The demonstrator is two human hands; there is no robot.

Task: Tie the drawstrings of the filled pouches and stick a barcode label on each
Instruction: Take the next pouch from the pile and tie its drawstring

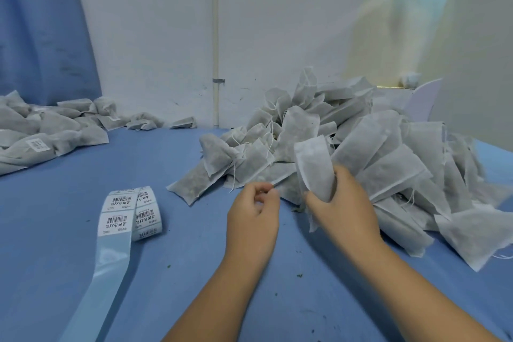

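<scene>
Grey pouch (pixel 313 166) in right hand (pixel 344 203); left hand (pixel 252 216) curled.

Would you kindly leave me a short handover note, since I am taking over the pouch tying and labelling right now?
Right hand grips one pouch around its middle, above the table.
Left hand: fingers curled beside it; whether they hold anything is unclear.
Label roll lies left of the hands, its backing strip trailing nearward.
Done: pile at far left, some showing labels.
Left: the held pouch, no label visible, and the large pile on the right.
</scene>
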